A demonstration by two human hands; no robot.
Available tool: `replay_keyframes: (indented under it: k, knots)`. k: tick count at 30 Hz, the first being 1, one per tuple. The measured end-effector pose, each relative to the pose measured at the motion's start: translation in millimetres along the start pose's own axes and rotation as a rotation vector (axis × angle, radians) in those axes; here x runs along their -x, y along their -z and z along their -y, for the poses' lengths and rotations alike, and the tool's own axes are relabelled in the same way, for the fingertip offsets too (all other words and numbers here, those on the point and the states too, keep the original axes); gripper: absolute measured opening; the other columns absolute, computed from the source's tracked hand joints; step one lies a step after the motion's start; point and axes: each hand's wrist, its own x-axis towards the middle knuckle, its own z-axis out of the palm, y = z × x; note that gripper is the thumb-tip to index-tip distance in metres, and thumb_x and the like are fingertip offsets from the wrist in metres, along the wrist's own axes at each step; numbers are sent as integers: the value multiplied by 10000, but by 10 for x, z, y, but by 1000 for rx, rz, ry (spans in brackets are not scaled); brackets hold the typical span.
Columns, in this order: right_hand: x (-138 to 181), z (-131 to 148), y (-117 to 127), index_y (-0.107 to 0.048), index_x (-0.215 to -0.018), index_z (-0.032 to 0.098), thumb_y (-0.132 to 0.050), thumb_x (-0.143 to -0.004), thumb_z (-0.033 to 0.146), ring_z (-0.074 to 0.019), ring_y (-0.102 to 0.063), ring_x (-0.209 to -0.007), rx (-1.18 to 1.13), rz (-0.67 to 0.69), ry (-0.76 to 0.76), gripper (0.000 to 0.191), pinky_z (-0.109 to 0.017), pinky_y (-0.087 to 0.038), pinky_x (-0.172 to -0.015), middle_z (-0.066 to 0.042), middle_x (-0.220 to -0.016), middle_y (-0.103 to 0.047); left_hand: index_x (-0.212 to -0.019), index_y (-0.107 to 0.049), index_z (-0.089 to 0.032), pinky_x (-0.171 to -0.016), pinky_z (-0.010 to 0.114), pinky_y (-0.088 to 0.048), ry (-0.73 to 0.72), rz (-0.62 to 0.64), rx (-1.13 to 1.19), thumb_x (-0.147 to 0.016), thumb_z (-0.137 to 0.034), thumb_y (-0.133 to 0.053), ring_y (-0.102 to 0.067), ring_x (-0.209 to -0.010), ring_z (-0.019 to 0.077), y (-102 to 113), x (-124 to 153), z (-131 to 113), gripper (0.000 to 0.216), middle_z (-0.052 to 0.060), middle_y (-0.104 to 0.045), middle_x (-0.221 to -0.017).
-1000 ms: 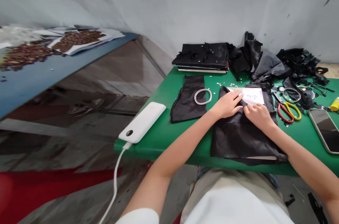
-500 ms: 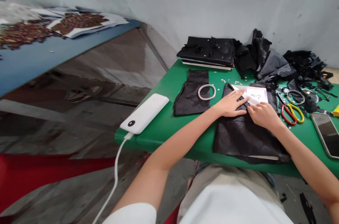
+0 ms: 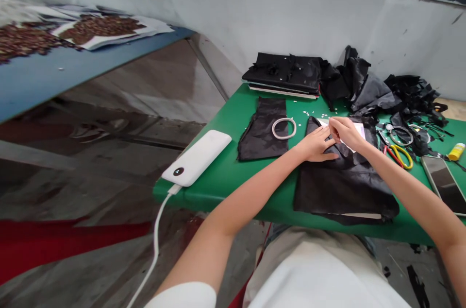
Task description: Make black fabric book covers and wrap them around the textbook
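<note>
A flat item wrapped in black cloth (image 3: 342,191) lies at the table's front edge, a pale strip showing along its near side. Partly hidden under my hands is a white printed sheet (image 3: 359,128) at its far end. My left hand (image 3: 317,145) rests flat on the black cloth, fingers spread. Right beside its fingertips, my right hand (image 3: 344,132) is closed in a pinch over the sheet. What the pinch holds, if anything, is hidden. Red and yellow scissors (image 3: 403,157) lie just right of the wrapped item.
On the green table (image 3: 214,172) are a white power bank (image 3: 198,157) with a cable, a black cloth piece (image 3: 260,140) under a pale ring (image 3: 273,128), a black-covered stack (image 3: 287,72), black scraps (image 3: 411,92), a phone (image 3: 444,184) and a yellow tube (image 3: 456,151).
My right hand has moved up and left, from the cloth's folded edge to beside my left fingertips, over the printed sheet. My left hand stays flat in nearly the same place.
</note>
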Motion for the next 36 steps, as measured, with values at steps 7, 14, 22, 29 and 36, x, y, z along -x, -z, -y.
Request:
replay_keyframes:
  k: [7,14,22,29,36]
  knots:
    - [211,-391,-66,-392,-532,231,-430,-892,508,-97,-342,-454,-100,144,37,456,-252,-291,-486,52,-453,-369,-1474,-509,-132,-1284,504,-201,53,43,31,-944,-561,-591,-228,-1576,326,-31,-7,1,686,208,-284,-1661]
    - [396,-602,-26,-361,-544,234,-395,-923,556,-99,-323,-496,-146,134,115,499,-271,-300,-537,52,-510,-361,-1571,-386,-158,-1287,519,-164,99,84,63,-944,-590,-576,-146,-1592,342,-11,5,-38,785,196,-151,-1689]
    - [450,-594,-23,-360,-555,230,-423,-937,484,-101,-316,-503,-104,205,185,464,-273,-248,-538,55,-510,-353,-1558,-356,-78,-1277,434,-227,186,41,2,-992,-416,-525,-255,-1567,301,417,23,-91,681,204,-296,-1660]
    - [451,-553,-21,-347,-544,229,-441,-924,465,-93,-315,-490,-109,216,185,457,-266,-241,-528,58,-506,-349,-1235,-609,-77,-969,471,-530,925,44,-225,-894,-331,-533,-650,-1167,385,805,318,90,432,242,-683,-1220]
    - [449,-510,3,-455,-541,214,-437,-936,466,-88,-366,-473,-153,241,182,468,-255,-286,-527,51,-491,-408,-1083,-730,-129,-928,495,-561,943,243,-98,-815,-233,-569,-686,-1143,411,774,358,209,330,227,-715,-1196]
